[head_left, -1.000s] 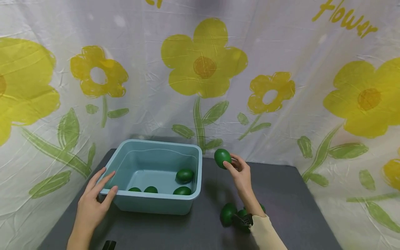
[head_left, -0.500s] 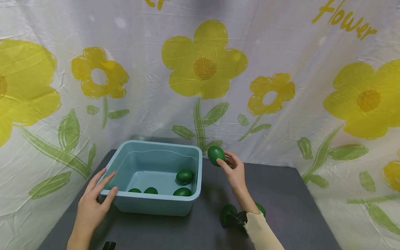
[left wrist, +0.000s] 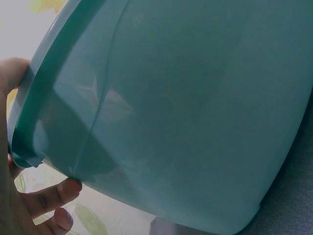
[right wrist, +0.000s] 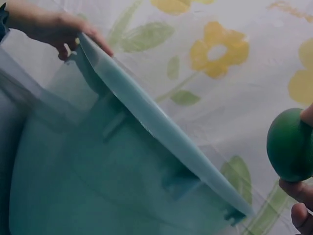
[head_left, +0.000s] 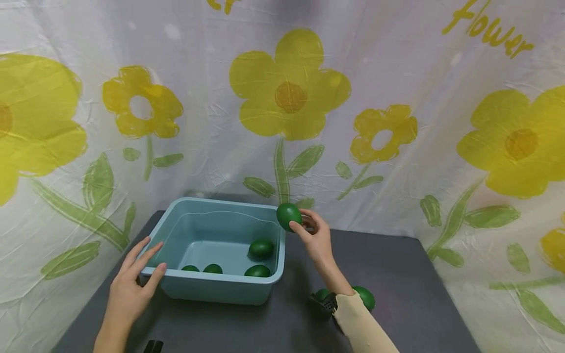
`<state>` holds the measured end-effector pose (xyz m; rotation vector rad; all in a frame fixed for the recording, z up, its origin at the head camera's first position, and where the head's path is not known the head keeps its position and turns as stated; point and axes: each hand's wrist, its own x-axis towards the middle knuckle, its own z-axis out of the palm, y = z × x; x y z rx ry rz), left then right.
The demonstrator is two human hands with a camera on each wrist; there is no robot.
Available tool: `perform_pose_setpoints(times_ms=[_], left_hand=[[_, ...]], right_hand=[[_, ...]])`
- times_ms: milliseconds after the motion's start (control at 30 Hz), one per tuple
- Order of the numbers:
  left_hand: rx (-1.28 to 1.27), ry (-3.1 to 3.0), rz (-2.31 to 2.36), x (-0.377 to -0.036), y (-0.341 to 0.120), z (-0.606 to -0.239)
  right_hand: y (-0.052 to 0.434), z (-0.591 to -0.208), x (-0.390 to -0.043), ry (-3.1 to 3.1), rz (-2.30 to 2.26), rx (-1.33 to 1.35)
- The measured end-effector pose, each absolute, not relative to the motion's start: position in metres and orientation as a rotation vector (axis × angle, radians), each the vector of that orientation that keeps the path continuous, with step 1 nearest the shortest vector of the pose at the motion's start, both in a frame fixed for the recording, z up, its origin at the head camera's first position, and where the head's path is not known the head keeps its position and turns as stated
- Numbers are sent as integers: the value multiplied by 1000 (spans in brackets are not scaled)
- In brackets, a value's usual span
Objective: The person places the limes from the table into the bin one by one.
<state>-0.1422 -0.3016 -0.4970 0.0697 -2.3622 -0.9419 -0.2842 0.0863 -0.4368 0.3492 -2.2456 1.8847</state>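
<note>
The right hand (head_left: 314,238) is pinching a green egg (head_left: 289,216) between fingers (head_left: 296,227) and thumb, holding it in the air right over the far right corner of the blue tub (head_left: 220,289), just above the rim. In the right wrist view the egg (right wrist: 289,145) is sitting at the fingertips with the tub's edge (right wrist: 161,132) slanting across below it. The left hand (head_left: 132,284) is resting on the tub's near left corner, fingers lying straight and slightly spread over the rim, thumb against the outer wall (the left wrist view is showing little but the tub's wall (left wrist: 186,112) and a few fingertips (left wrist: 51,198) at its edge). Down in the tub four more green eggs are lying on the bottom: two small-looking ones (head_left: 202,268) half hidden behind the near wall, and two (head_left: 260,248) by the right wall. On the grey counter (head_left: 397,274), to the right of the tub and partly behind the cream sleeve (head_left: 362,328), at least two other green eggs (head_left: 364,296) are waiting close together. A cloth with big yellow flowers (head_left: 289,83) is hanging all around behind.
</note>
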Motion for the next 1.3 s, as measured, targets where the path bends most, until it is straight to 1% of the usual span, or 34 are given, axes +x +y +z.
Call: perform_pose_setpoints(times_ms=[333, 867, 1300], left_hand=[[86, -2370, -943, -142, -301, -497], [78, -2358, -942, -143, -301, -498], [73, -2341, -926, -143, -301, -498]], right_hand=[[65, -439, -282, -2347, 1736, 492], [47, -441, -285, -2444, 1686, 554], [41, -444, -292, -2563, 1391, 778]])
